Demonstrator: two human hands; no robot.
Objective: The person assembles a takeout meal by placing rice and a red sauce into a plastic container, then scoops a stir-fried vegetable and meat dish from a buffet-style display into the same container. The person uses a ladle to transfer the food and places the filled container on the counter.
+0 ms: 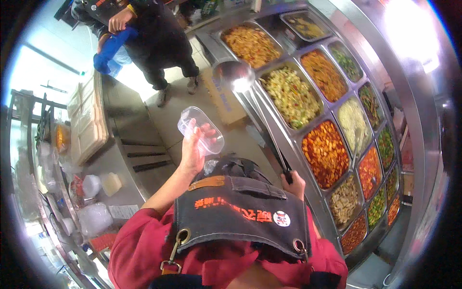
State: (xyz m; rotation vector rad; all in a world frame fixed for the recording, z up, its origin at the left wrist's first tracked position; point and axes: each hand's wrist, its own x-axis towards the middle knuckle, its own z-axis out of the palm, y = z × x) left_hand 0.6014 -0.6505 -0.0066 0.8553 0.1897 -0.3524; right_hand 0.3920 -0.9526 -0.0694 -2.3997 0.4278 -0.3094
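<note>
My left hand [195, 146] holds a clear plastic container [206, 130] over the floor, in front of my dark apron. On the other side, my right hand [295, 185] grips the black handle of a long metal utensil, whose shafts run up towards a shiny metal ladle bowl [234, 75]; whether one or two utensils are held, I cannot tell. The bowl lies by the rim of the steel food counter. Nearest to the utensil are a tray of pale chopped vegetables [291, 94] and a tray of red, oily diced food [326, 154].
Several more food trays fill the steel counter [299, 135] at right. A cardboard box [222, 97] lies on the floor. A co-worker [151, 36] stands ahead, holding something blue. At left, a steel worktable [124, 97] bears stacked wrapped trays [88, 119] and plastic tubs [91, 186].
</note>
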